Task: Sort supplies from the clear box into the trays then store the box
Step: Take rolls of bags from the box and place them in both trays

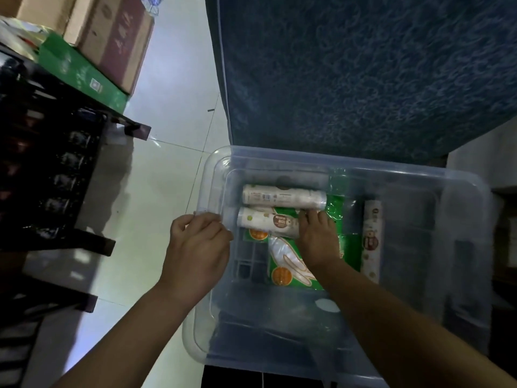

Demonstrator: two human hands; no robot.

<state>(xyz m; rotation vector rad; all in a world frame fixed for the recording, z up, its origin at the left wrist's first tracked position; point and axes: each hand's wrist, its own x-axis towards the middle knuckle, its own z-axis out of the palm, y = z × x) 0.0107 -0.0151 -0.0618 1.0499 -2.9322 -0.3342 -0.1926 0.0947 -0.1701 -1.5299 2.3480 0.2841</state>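
Observation:
A clear plastic box [464, 247] sits on the floor below me, against a blue mattress. Inside lie two white rolls side by side, a far roll [282, 195] and a near roll [265, 222], on top of green packets [291, 273]. A third white roll [371, 242] lies lengthwise to the right. My left hand [195, 247] grips the box's left rim. My right hand [317, 239] is inside the box, fingers closed over the right end of the near roll.
A dark rack of trays [50, 175] stands at the left, with a green box [78, 71] and cardboard cartons [112, 37] on top. The blue mattress [363, 71] rises behind the box. White floor tiles [167, 163] lie between rack and box.

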